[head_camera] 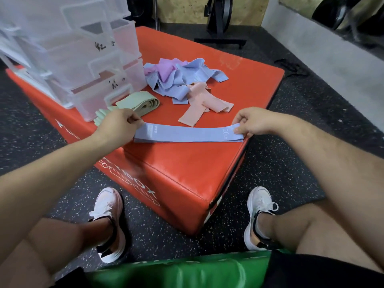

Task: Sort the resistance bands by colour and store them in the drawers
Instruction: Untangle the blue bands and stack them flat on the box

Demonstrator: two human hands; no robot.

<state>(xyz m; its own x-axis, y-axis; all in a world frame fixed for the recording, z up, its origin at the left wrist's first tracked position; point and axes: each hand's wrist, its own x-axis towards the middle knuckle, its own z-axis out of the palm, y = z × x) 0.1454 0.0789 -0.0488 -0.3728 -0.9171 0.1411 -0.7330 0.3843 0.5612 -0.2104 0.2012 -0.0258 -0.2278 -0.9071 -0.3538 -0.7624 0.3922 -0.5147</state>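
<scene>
Blue band lies flat near the front corner of the red box, left hand and right hand each pinching an end. Advice: square edges on the stack beneath, then fold evenly before drawers.

Band pile behind flat band, drawers left.

Even indoor light, soft shadows; wide-angle edge warp, slight blur.

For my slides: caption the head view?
Left hand and right hand pinch opposite ends of stacked blue resistance bands on the red box.
</scene>
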